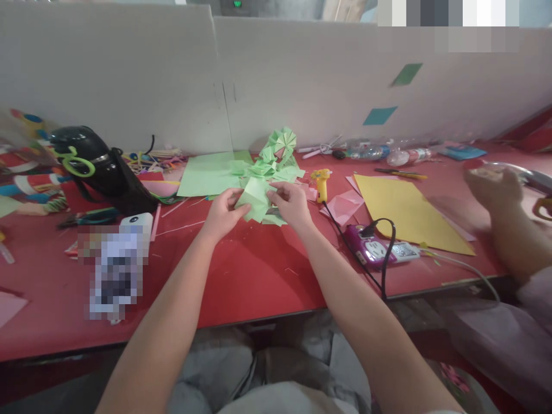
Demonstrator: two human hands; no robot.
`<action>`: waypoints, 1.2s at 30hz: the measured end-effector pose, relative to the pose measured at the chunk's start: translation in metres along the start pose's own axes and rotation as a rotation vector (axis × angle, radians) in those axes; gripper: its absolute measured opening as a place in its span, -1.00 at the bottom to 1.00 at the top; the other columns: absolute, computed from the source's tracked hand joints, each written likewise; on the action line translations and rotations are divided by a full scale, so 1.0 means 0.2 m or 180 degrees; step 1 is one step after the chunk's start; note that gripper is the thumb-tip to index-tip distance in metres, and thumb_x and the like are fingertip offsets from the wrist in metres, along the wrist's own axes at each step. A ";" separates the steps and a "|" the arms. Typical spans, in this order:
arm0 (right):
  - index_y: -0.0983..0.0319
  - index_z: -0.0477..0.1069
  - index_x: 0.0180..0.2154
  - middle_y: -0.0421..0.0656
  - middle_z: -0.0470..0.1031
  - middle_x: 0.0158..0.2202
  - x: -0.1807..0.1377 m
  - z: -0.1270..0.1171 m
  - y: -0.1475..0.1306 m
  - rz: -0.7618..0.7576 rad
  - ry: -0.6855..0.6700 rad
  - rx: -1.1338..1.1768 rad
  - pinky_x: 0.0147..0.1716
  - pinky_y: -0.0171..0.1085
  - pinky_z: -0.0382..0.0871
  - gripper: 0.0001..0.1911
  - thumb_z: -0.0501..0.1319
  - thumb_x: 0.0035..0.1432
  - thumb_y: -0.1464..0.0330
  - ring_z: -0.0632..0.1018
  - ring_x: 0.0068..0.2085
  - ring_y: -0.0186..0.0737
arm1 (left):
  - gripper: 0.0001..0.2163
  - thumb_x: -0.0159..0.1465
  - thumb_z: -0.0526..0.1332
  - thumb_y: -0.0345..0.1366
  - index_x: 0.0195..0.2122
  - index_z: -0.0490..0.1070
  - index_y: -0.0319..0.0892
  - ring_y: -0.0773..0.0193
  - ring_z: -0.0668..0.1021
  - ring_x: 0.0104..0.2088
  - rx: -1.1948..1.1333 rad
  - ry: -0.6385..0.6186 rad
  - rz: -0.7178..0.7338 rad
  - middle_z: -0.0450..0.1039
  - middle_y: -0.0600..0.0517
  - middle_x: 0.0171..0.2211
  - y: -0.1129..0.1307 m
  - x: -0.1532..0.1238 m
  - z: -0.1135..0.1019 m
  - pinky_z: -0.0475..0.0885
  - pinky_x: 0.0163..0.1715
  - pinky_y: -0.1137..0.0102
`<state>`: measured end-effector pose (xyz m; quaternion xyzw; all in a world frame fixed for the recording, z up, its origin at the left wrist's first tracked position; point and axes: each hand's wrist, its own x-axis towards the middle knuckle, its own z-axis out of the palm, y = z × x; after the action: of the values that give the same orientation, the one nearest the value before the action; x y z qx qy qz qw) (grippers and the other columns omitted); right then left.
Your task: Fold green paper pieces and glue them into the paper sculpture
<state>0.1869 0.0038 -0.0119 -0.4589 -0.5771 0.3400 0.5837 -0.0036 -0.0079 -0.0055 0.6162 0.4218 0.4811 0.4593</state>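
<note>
Between my two hands is a light green sheet of paper (257, 198), creased and held just above the red table (259, 270). My left hand (226, 214) pinches its left edge between thumb and fingers. On the opposite edge, my right hand (291, 206) grips the paper the same way. Right behind it lies a heap of folded green paper pieces (263, 167), with a pleated green paper rosette (283, 142) standing on top. Flat green sheets (207, 175) spread out to the left of the heap.
A yellow glue gun (321, 185) stands right of my hands, its cord running to a purple power strip (366, 247). Yellow paper (405, 213) lies beyond. At left are a black bottle-like object (95, 167) and a phone (118, 264). Another person's hand (494, 187) is at far right.
</note>
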 end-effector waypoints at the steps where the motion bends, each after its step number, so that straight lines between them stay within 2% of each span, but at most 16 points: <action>1: 0.22 0.48 -0.25 -0.20 0.47 -0.45 0.00 0.00 0.00 -0.0011 0.0033 0.0001 -0.35 -0.21 0.37 -0.71 0.31 0.03 0.17 0.46 -0.41 -0.27 | -0.58 0.08 0.37 -0.25 -0.03 0.40 -0.23 0.17 0.64 -0.29 0.0016 -0.0004 0.0026 0.61 -0.11 -0.21 0.00 0.00 0.00 0.54 -0.28 0.32; 3: 0.22 0.48 -0.24 -0.18 0.48 -0.42 -0.01 0.01 -0.01 0.0117 0.0015 0.0089 -0.34 -0.22 0.41 -0.66 0.33 0.02 0.12 0.49 -0.37 -0.25 | -0.62 0.08 0.38 -0.24 -0.08 0.43 -0.24 0.17 0.64 -0.26 0.0067 0.0017 0.0123 0.61 -0.11 -0.21 -0.01 0.00 0.00 0.54 -0.22 0.30; 6: 0.17 0.43 -0.07 -0.18 0.52 -0.35 -0.02 0.02 -0.03 0.0676 -0.0154 0.0589 -0.32 -0.23 0.49 -0.44 0.41 -0.06 0.05 0.54 -0.31 -0.23 | -0.67 0.09 0.39 -0.21 -0.16 0.46 -0.24 0.18 0.63 -0.26 0.0138 0.0141 0.0316 0.62 -0.10 -0.23 -0.01 0.01 0.01 0.53 -0.20 0.31; 9: 0.14 0.36 0.01 -0.16 0.58 -0.24 -0.05 0.04 -0.05 0.1129 -0.0479 0.1130 -0.27 -0.21 0.55 -0.29 0.51 -0.19 0.14 0.59 -0.24 -0.20 | -0.68 0.08 0.39 -0.19 -0.20 0.47 -0.25 0.17 0.64 -0.27 0.0153 0.0321 0.0453 0.62 -0.10 -0.25 -0.01 0.01 0.01 0.53 -0.24 0.33; 11: 0.17 0.38 -0.03 -0.13 0.61 -0.22 -0.06 0.07 -0.05 0.1162 -0.0628 0.1258 -0.25 -0.21 0.55 -0.29 0.53 -0.24 0.19 0.60 -0.24 -0.19 | -0.69 0.07 0.40 -0.19 -0.22 0.48 -0.25 0.16 0.64 -0.27 0.0176 0.0446 0.0481 0.62 -0.11 -0.26 -0.01 0.01 0.01 0.53 -0.25 0.34; 16: 0.19 0.43 -0.11 -0.13 0.63 -0.28 -0.06 0.09 -0.02 0.0958 -0.0470 0.1148 -0.27 -0.19 0.53 -0.37 0.53 -0.27 0.18 0.61 -0.29 -0.19 | -0.64 0.03 0.42 -0.18 -0.19 0.48 -0.25 0.14 0.64 -0.32 0.0230 0.0530 0.0268 0.62 -0.11 -0.30 -0.03 0.02 0.01 0.53 -0.28 0.32; 20: 0.21 0.48 -0.15 -0.10 0.63 -0.24 -0.05 0.06 -0.02 0.0891 -0.0477 0.1175 -0.24 -0.18 0.53 -0.46 0.50 -0.21 0.18 0.62 -0.27 -0.17 | -0.66 0.12 0.35 -0.20 -0.11 0.48 -0.24 0.11 0.63 -0.18 0.0216 0.0538 0.0074 0.61 -0.14 -0.19 0.04 -0.01 0.02 0.53 -0.14 0.27; 22: 0.22 0.49 -0.16 -0.09 0.63 -0.22 -0.05 0.04 -0.02 0.0838 -0.0377 0.1182 -0.26 -0.19 0.52 -0.50 0.49 -0.18 0.19 0.61 -0.26 -0.18 | -0.71 0.19 0.30 -0.21 -0.11 0.48 -0.22 0.10 0.60 -0.08 0.0536 0.0723 0.0229 0.58 -0.14 -0.09 0.10 -0.10 0.01 0.50 -0.04 0.24; 24: 0.22 0.49 -0.19 -0.10 0.62 -0.22 -0.04 0.03 -0.03 0.0756 -0.0290 0.1164 -0.29 -0.22 0.49 -0.54 0.48 -0.16 0.21 0.60 -0.27 -0.20 | -0.76 0.27 0.22 -0.22 -0.07 0.48 -0.16 0.11 0.55 0.02 0.1119 0.1007 0.0594 0.54 -0.10 -0.02 0.16 -0.26 -0.02 0.45 0.07 0.20; 26: 0.23 0.50 -0.19 -0.10 0.62 -0.24 -0.04 0.03 -0.03 0.0710 -0.0266 0.1145 -0.29 -0.23 0.48 -0.55 0.47 -0.15 0.21 0.59 -0.27 -0.21 | -0.80 0.28 0.21 -0.28 -0.08 0.49 -0.10 0.09 0.50 0.10 0.1857 0.1276 0.1085 0.50 -0.06 0.03 0.19 -0.47 -0.10 0.34 0.19 0.15; 28: 0.23 0.50 -0.19 -0.11 0.61 -0.26 -0.04 0.03 -0.04 0.0731 -0.0294 0.1126 -0.29 -0.22 0.47 -0.55 0.47 -0.15 0.20 0.59 -0.27 -0.21 | -0.77 0.26 0.24 -0.31 -0.05 0.48 -0.05 0.05 0.46 0.14 0.2475 0.1601 0.1276 0.45 -0.04 0.09 0.17 -0.70 -0.23 0.29 0.24 0.11; 30: 0.23 0.50 -0.22 -0.12 0.61 -0.28 -0.05 0.04 -0.04 0.0726 -0.0317 0.1096 -0.28 -0.20 0.47 -0.57 0.47 -0.15 0.21 0.58 -0.28 -0.21 | -0.67 0.25 0.25 -0.30 0.06 0.43 0.01 -0.02 0.41 0.19 0.2912 0.2006 0.1068 0.37 -0.04 0.17 0.12 -0.89 -0.38 0.25 0.27 0.06; 32: 0.22 0.49 -0.24 -0.13 0.60 -0.30 -0.05 0.05 -0.05 0.0700 -0.0333 0.1057 -0.27 -0.20 0.46 -0.60 0.47 -0.14 0.21 0.58 -0.28 -0.22 | -0.56 0.25 0.26 -0.24 0.17 0.34 0.04 -0.08 0.36 0.23 0.3206 0.2107 0.0716 0.29 -0.08 0.23 0.05 -1.03 -0.53 0.23 0.28 0.02; 34: 0.22 0.49 -0.26 -0.14 0.58 -0.32 -0.05 0.05 -0.05 0.0699 -0.0320 0.1017 -0.28 -0.19 0.46 -0.61 0.47 -0.15 0.21 0.57 -0.29 -0.22 | -0.48 0.24 0.26 -0.15 0.24 0.26 0.05 -0.15 0.29 0.28 0.3343 0.1982 0.0313 0.20 -0.12 0.28 0.01 -1.10 -0.63 0.21 0.27 -0.03; 36: 0.22 0.48 -0.27 -0.15 0.57 -0.34 -0.05 0.05 -0.04 0.0720 -0.0297 0.1010 -0.32 -0.19 0.45 -0.60 0.48 -0.17 0.22 0.56 -0.30 -0.21 | -0.43 0.25 0.23 -0.08 0.29 0.18 0.06 -0.19 0.26 0.31 0.3364 0.1781 -0.0058 0.21 -0.14 0.28 0.00 -1.13 -0.67 0.23 0.24 -0.07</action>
<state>0.1753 -0.0069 -0.0083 -0.4068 -0.4875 0.5109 0.5795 -0.1762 -0.2036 -0.0368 0.6074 0.7142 0.3461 -0.0340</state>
